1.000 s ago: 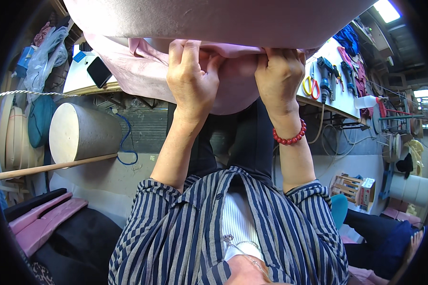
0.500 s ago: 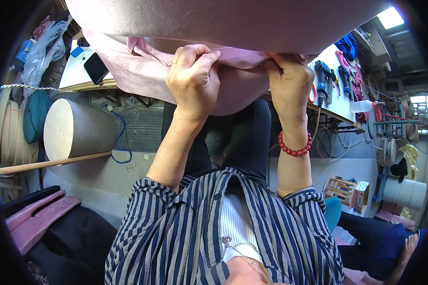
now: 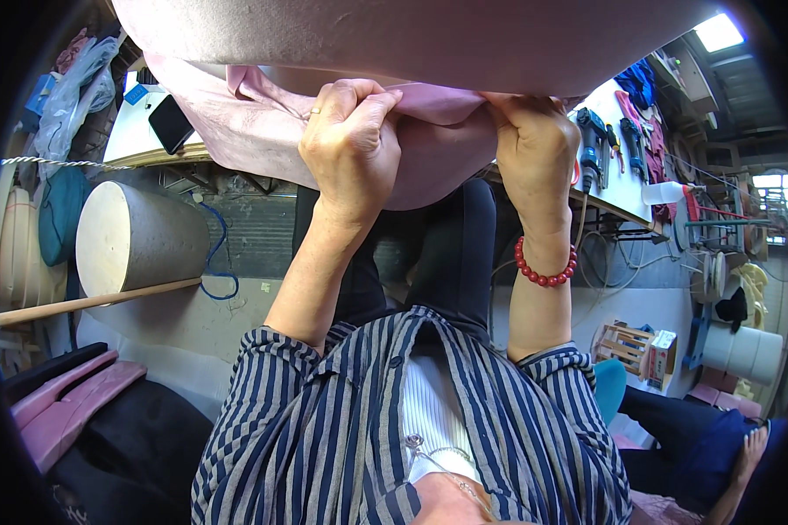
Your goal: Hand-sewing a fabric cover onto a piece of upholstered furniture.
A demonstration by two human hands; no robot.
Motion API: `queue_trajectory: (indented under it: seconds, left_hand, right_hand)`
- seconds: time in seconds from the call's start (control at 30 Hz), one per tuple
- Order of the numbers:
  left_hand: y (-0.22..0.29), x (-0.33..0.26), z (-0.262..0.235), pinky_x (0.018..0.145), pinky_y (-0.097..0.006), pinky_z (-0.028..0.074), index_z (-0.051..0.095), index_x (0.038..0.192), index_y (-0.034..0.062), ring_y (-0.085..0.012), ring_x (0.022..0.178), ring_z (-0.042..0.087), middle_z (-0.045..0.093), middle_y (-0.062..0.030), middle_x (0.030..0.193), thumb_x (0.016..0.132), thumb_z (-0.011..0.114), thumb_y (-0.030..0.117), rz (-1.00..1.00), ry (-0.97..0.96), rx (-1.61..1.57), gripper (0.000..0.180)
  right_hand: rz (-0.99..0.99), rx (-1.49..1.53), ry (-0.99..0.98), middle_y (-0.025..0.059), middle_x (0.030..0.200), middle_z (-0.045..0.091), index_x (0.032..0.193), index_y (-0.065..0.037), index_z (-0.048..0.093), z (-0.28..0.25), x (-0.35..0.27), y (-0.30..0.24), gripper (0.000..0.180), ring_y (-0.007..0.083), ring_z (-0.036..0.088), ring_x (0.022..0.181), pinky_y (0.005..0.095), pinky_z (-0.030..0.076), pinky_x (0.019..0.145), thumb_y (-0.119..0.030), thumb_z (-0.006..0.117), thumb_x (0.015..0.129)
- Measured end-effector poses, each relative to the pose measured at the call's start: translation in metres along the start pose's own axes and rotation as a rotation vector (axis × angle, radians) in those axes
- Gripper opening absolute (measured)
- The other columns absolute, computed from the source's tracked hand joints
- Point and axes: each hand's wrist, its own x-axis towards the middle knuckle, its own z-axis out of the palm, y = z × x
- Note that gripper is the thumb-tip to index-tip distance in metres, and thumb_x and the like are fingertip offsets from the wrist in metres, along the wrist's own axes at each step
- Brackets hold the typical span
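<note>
Pale pink fabric (image 3: 254,136) hangs below a large, rounded piece covered in pink (image 3: 394,39) at the top of the view. My left hand (image 3: 350,144) is closed, its thumb and fingers pinching the edge of that fabric near the middle. To the right, my right hand (image 3: 534,136) is closed on the same fabric edge, tucked up under the rim of the rounded piece, so its fingertips are partly hidden. Between the two hands a fold of the fabric is stretched.
A worktable runs behind the pink piece, with a dark tablet (image 3: 171,124) at left and a power drill (image 3: 592,144) at right. A beige cylinder (image 3: 140,238) and a wooden pole (image 3: 96,300) are at left. Another person's hand (image 3: 751,451) shows at lower right.
My left hand has shifted very slightly to the left. Both hands keep their grip on the fabric, and the rounded pink piece sits a touch further left.
</note>
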Motion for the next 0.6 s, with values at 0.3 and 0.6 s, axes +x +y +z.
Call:
queue_trajectory:
  seconds: [0.3,0.6]
  left_hand:
    - [0.009,0.009,-0.011,0.081,-0.037,0.047,0.075,0.091,0.0057,-0.0234,0.089,0.060,0.069,-0.0040,0.088,0.069,0.074,0.001,0.065,-0.187,-0.017,0.023]
    - [0.005,0.005,0.000,0.072,-0.035,0.049,0.073,0.088,0.0035,-0.0238,0.081,0.062,0.067,-0.0064,0.085,0.072,0.072,0.001,0.166,-0.117,0.018,0.016]
  right_hand:
    - [-0.034,-0.019,0.182,0.0110,0.083,0.072,0.094,-0.005,0.075,0.014,-0.006,0.004,0.019,0.0263,0.068,0.080,0.0340,0.050,0.075,0.004,0.073,0.077]
    - [-0.040,0.042,0.255,0.0077,0.083,0.072,0.090,-0.007,0.075,0.021,-0.008,0.007,0.018,0.0252,0.068,0.081,0.0348,0.049,0.081,0.002,0.073,0.075]
